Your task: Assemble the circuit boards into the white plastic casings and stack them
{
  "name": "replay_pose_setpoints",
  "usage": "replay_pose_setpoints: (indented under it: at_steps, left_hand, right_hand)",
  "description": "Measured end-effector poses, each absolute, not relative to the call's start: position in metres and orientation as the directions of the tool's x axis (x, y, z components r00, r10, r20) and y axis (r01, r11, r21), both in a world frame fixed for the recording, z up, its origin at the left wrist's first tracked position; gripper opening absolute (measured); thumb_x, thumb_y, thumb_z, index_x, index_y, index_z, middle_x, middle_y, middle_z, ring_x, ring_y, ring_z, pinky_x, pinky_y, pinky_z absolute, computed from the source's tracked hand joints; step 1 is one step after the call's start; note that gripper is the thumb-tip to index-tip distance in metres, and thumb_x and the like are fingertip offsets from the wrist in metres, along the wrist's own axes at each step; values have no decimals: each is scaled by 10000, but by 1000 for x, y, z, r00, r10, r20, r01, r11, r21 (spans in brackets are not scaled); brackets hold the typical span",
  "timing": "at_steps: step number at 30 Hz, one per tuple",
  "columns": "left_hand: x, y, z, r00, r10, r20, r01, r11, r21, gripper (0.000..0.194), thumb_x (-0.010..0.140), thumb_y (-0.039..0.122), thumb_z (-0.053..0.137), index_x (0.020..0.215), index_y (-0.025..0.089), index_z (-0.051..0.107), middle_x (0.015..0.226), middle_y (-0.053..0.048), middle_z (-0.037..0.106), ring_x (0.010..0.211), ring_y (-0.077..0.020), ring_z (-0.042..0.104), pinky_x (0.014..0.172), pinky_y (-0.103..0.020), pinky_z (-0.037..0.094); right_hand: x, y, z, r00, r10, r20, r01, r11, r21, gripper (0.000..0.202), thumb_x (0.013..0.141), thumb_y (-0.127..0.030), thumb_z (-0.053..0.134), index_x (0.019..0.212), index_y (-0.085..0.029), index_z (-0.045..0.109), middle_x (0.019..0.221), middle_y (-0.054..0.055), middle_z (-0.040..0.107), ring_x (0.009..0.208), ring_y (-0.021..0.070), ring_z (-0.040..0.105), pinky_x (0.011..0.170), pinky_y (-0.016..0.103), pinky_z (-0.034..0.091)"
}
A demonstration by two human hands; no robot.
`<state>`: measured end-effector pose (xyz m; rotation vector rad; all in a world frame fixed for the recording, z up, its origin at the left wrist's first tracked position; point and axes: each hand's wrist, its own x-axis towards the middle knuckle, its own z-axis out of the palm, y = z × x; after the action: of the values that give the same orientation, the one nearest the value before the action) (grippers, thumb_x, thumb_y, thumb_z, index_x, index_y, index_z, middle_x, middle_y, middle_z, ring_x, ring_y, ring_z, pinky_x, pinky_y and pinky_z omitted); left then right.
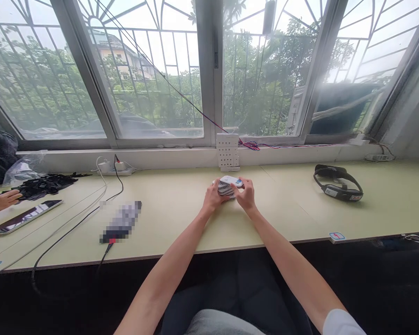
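A short stack of flat, pale pieces with rounded corners sits on the table between my two hands. On top lies a white piece with a blue marking at its right end; I cannot make out what kind of pieces they are. Around the left side of the stack, my left hand is closed with its fingers against the edges. My right hand grips the right end of the top piece, its thumb at the near side. The palms hide part of the lower pieces.
Behind the stack, a white perforated block stands by the sill. A black head strap lies to the right. Leftward are a blurred-out device with a cable, a tablet, black strips and another person's hand.
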<state>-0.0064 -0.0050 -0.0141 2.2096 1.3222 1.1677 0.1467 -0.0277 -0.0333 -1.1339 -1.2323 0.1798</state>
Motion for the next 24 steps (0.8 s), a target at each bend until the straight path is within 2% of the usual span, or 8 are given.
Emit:
replay_pose_setpoints:
  at_steps: [3, 6, 10, 14, 17, 20, 22, 24]
  left_hand:
    - [-6, -5, -13, 170, 867, 468, 661, -453, 598, 726, 661, 267, 858, 1304, 288, 523, 1127, -73, 685, 987, -253, 666, 790, -324, 523]
    - [-7, -4, -12, 103, 882, 460, 715, -387, 582, 741, 666, 308, 863, 1320, 287, 516, 1140, -89, 675, 1018, -269, 654, 799, -336, 515]
    - [-10, 0, -11, 31, 894, 447, 762, -311, 569, 759, 699, 336, 835, 1364, 288, 474, 1143, -100, 646, 1017, -268, 644, 803, -336, 506]
    - [-15, 2, -12, -18, 908, 419, 797, -240, 554, 772, 719, 363, 805, 1395, 277, 442, 1163, -111, 578, 979, -261, 641, 815, -347, 508]
    - [-18, 3, -13, -4, 912, 410, 795, -246, 554, 767, 716, 377, 793, 1390, 283, 439, 1190, -108, 513, 965, -247, 633, 813, -347, 511]
    - [-18, 3, -13, 28, 916, 400, 765, -278, 582, 812, 684, 376, 804, 1395, 281, 424, 1217, -113, 459, 997, -257, 617, 821, -363, 514]
    - [-17, 3, -13, 36, 918, 395, 750, -286, 596, 851, 660, 384, 814, 1403, 283, 411, 1247, -126, 429, 1097, -297, 579, 867, -400, 506]
    - [-15, 2, -12, 41, 908, 416, 755, -301, 582, 858, 650, 395, 813, 1402, 285, 414, 1300, -146, 390, 1242, -360, 481, 952, -471, 469]
  right_hand:
    - [148, -30, -30, 453, 659, 601, 363, 479, -799, 568, 793, -548, 684, 1182, -136, 653, 1134, 168, 569, 948, 248, 643, 868, 416, 557]
    - [148, -33, -25, 504, 699, 507, 200, 477, -856, 582, 765, -584, 707, 1142, -143, 661, 1150, 160, 602, 888, 227, 681, 839, 400, 570]
    - [149, -36, -19, 491, 800, 345, -101, 446, -889, 517, 732, -603, 743, 996, -163, 675, 898, 67, 676, 716, 177, 685, 777, 363, 594]
    - [151, -38, -15, 444, 875, 192, -317, 354, -880, 433, 698, -579, 789, 796, -177, 660, 692, 17, 629, 646, 155, 649, 676, 299, 609]
    - [152, -40, -13, 400, 910, 110, -383, 275, -882, 394, 719, -547, 790, 718, -188, 629, 662, 23, 627, 623, 151, 639, 641, 284, 613]
    - [153, -41, -12, 382, 919, 94, -399, 256, -880, 368, 736, -518, 790, 710, -199, 610, 675, 32, 642, 614, 161, 641, 612, 302, 617]
    - [153, -41, -13, 374, 922, 96, -397, 253, -882, 355, 743, -500, 789, 707, -202, 600, 682, 36, 650, 617, 165, 643, 597, 305, 612]
    - [153, -41, -13, 368, 925, 89, -394, 242, -887, 348, 748, -488, 785, 703, -201, 594, 671, 37, 646, 616, 163, 640, 596, 296, 603]
